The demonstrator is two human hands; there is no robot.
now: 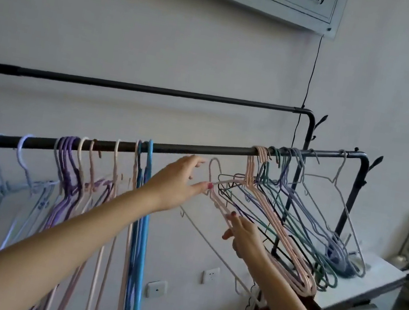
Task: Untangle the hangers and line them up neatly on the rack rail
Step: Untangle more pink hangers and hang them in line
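Observation:
A black rack rail (198, 149) runs across the view. Blue, purple and pink hangers (71, 158) hang in a row on its left part. A tangled bunch of pink, green and grey-blue hangers (295, 220) hangs on its right part. A loose pink hanger (213, 181) is off the rail, its hook just below the bar. My left hand (179, 180) pinches this hanger at its neck. My right hand (242, 229) grips its lower shoulder beside the tangled bunch.
A second, higher black rail (154, 90) runs behind. A single white hanger (338, 178) hangs near the rail's right end. A white cabinet (372, 282) stands at the lower right. Wall sockets (211, 275) sit low on the wall. A black cable (311, 72) hangs down.

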